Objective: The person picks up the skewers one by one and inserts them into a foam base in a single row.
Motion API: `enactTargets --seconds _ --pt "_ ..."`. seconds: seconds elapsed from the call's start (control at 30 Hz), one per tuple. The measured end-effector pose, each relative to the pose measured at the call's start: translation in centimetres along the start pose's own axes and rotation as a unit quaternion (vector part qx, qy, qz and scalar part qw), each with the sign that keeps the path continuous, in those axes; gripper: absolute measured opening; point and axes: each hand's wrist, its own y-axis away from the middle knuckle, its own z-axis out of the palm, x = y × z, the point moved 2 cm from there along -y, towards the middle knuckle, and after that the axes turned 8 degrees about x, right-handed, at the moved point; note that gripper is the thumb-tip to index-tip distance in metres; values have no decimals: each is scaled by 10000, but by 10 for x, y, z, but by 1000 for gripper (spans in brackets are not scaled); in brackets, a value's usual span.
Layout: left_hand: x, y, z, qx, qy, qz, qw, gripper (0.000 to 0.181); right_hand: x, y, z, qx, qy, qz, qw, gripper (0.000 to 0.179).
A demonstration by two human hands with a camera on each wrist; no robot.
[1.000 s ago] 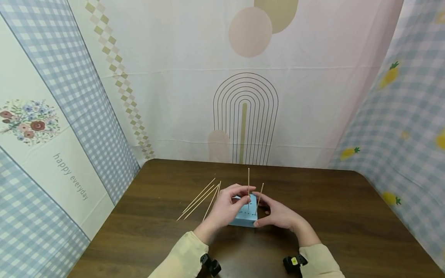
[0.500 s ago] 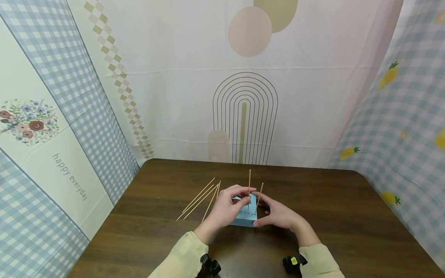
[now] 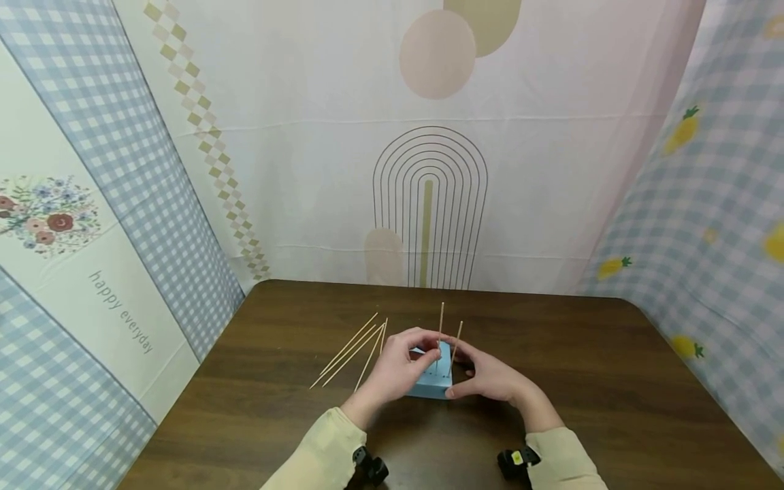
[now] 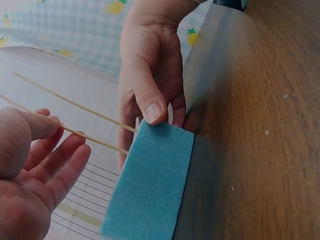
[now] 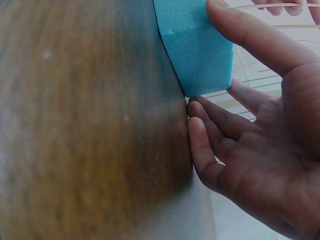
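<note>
A light-blue foam block (image 3: pixel 429 390) with small holes in its top sits on the table. My left hand (image 3: pixel 398 364) pinches a thin bamboo skewer (image 3: pixel 442 320) between thumb and fingers above it. In the left wrist view that skewer (image 4: pixel 102 143) runs to the block's top face; whether its tip is inside a hole is hard to tell. A second skewer (image 3: pixel 459 333) stands in the block near its right edge, leaning slightly right. My right hand (image 3: pixel 495 378) holds the block's right end, thumb (image 4: pixel 152 107) on the front, some fingers hidden behind.
Several loose skewers (image 3: pixel 352 354) lie slanted on the brown wooden table (image 3: pixel 294 435), left of the block. A patterned white cloth (image 3: pixel 318 197) hangs behind the table, and checked cloths (image 3: pixel 674 224) hang at both sides.
The top of the skewer in my left hand has moved slightly right and down, so it leans more to the right. My right hand and the block stay nearly where they were.
</note>
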Motion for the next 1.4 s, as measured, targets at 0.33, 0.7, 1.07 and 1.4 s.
enactTargets --seconds 0.33,0.7,1.07,1.4 --pt "-7 0 3 -39 4 -208 9998 10 1 -2 0 -27 -20 -31 10000 103" --pt "-7 1 2 -199 -151 -81 9997 8 2 -2 1 -37 -16 -115 9999 104" --pt "-8 0 2 -384 -344 78 9986 9 2 -2 1 -28 25 -46 10000 104" --pt "-12 0 3 -389 -456 94 9982 9 2 -2 1 -18 39 -13 10000 103"
